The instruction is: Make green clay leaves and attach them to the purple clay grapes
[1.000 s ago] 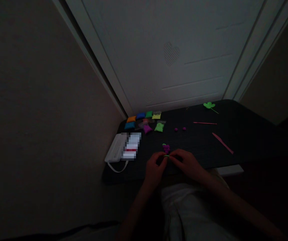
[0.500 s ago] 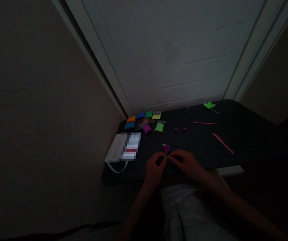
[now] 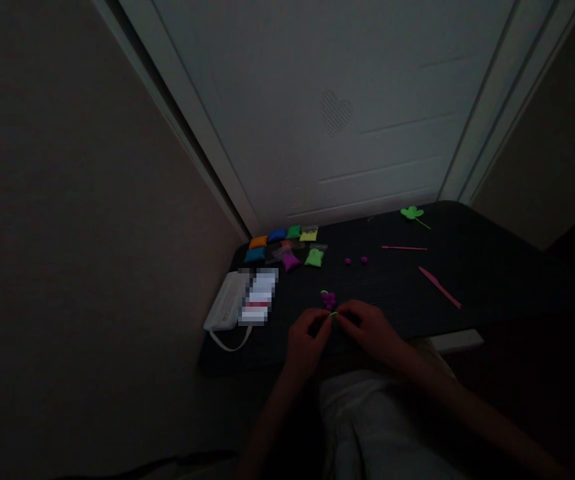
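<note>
Between the fingertips of my left hand and my right hand is a thin strip of light green clay. Both hands pinch it, one at each end, low over the near side of the dark table. Just beyond the fingers lies a small cluster of purple clay balls with a bit of green at its top left, shaped like a bunch of grapes. Two loose purple balls rest farther back.
Packets of coloured clay lie at the back left. In front of them is a white case with a strap, beside a blurred card. To the right are a pink thin tool, a pink clay knife and a green clover shape.
My view has shifted slightly, so the table's things appear a little lower and farther left. Both hands keep their pinch on the green strip, which now looks slightly more tilted.
</note>
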Demonstrator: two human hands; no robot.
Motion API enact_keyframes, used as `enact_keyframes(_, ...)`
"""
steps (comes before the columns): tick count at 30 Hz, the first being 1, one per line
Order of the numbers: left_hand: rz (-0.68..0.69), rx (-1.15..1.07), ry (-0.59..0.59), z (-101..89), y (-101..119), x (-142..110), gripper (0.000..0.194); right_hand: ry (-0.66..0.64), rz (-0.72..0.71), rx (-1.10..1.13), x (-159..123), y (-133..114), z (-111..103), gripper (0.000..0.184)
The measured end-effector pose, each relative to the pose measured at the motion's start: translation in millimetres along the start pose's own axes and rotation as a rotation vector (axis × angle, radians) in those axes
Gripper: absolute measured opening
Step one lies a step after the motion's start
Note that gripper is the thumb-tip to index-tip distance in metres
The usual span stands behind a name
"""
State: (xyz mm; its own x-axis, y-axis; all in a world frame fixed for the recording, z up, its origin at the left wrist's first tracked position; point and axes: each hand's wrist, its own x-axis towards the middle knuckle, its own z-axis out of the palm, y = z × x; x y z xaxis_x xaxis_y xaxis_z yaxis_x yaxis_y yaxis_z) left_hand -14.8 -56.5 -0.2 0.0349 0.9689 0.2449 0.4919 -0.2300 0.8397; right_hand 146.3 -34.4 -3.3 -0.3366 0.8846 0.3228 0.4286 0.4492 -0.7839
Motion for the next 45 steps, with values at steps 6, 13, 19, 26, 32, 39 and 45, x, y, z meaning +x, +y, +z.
enact_keyframes(6,-0.031,-0.019,-0.014,0.7,-2.1,-0.7,0.021,-0.003,0.007,-0.009,0.9,-1.0,0.0,0.014)
enact_keyframes(13,0.003,-0.062,-0.067,-1.6,-3.3,-2.0,0.021,-0.037,0.001,-0.020,0.1,-1.8,-0.6,0.015)
enact_keyframes(19,-0.012,-0.088,-0.040,-0.6,-3.2,-2.0,0.023,-0.047,0.004,0.014,0.3,-3.2,-2.5,0.016)
enact_keyframes(26,0.008,-0.077,-0.086,-2.7,-1.5,-0.9,0.020,-0.091,0.002,0.081,1.9,-2.5,-3.9,0.018)
enact_keyframes(32,-0.040,-0.114,-0.071,-2.5,-4.2,-2.1,0.026,-0.081,-0.016,0.076,1.6,-2.8,-5.8,0.019)
enact_keyframes(39,-0.050,-0.115,-0.069,-1.6,-5.7,-2.0,0.024,-0.063,0.017,0.081,1.4,-3.0,-5.5,0.020)
enact_keyframes(45,-0.022,-0.055,-0.056,-1.7,-2.7,-0.3,0.020,-0.095,0.029,0.083,2.0,-2.2,-4.6,0.021)
